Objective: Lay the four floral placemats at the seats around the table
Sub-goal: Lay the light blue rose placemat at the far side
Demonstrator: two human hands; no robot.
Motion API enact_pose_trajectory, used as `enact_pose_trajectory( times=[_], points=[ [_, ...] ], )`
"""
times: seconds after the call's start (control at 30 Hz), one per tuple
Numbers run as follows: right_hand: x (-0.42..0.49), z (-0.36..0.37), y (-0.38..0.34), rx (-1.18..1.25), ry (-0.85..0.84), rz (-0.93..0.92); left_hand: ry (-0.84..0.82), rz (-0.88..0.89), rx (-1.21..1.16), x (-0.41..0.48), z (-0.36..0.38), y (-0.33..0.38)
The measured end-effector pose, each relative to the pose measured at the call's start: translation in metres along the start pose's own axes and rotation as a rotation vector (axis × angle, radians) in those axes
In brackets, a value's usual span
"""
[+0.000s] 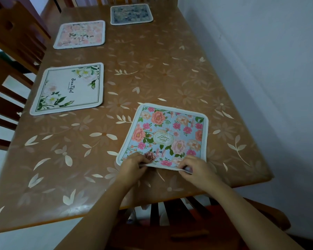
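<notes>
Both hands pinch the near hem of the blue floral placemat (168, 136), left hand (134, 164), right hand (193, 168); beyond them lie three more placemats (69, 89) on the table (61, 159).

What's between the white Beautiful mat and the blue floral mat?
Head view: only bare tablecloth between the white mat and the blue mat.
</notes>
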State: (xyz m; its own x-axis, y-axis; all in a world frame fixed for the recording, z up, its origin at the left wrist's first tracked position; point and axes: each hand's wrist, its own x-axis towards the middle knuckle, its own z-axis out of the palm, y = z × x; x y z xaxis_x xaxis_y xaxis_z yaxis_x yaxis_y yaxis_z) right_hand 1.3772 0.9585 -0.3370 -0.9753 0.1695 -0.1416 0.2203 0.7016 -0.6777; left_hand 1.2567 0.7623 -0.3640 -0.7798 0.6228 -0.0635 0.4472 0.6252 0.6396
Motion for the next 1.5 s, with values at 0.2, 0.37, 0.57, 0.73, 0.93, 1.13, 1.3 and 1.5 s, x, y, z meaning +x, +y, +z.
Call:
enact_pose_trajectory(
  times=[0.2, 0.37, 0.57, 0.73, 0.93, 1.13, 1.3, 1.5],
  points=[
    [0.006, 0.02, 0.003, 0.015, -0.084, 0.036, -0.001, -0.023, 0.019, 0.001, -0.014, -0.01],
    [0.025, 0.033, -0.003, 0.004, -0.054, -0.025, 0.05, -0.132, -0.017, -0.012, -0.022, -0.023],
    [0.052, 0.026, -0.006, -0.078, -0.007, -0.049, 0.09, -0.233, -0.037, -0.017, -0.018, -0.015],
    [0.052, 0.031, -0.021, -0.05, 0.014, -0.146, 0.08, -0.204, -0.054, -0.012, -0.016, 0.001],
    [0.05, 0.037, -0.031, 0.064, 0.047, -0.136, 0.09, -0.128, -0.088, -0.011, -0.007, 0.026],
    [0.038, 0.011, 0.002, 0.104, 0.136, 0.048, -0.122, -0.049, -0.087, -0.018, -0.008, 0.017],
    [0.033, -0.011, 0.021, 0.06, 0.192, 0.097, -0.006, -0.104, -0.243, -0.02, -0.007, 0.022],
    [0.018, -0.009, 0.003, 0.03, 0.049, -0.087, 0.077, -0.041, -0.24, -0.006, -0.002, 0.052]
  ],
)
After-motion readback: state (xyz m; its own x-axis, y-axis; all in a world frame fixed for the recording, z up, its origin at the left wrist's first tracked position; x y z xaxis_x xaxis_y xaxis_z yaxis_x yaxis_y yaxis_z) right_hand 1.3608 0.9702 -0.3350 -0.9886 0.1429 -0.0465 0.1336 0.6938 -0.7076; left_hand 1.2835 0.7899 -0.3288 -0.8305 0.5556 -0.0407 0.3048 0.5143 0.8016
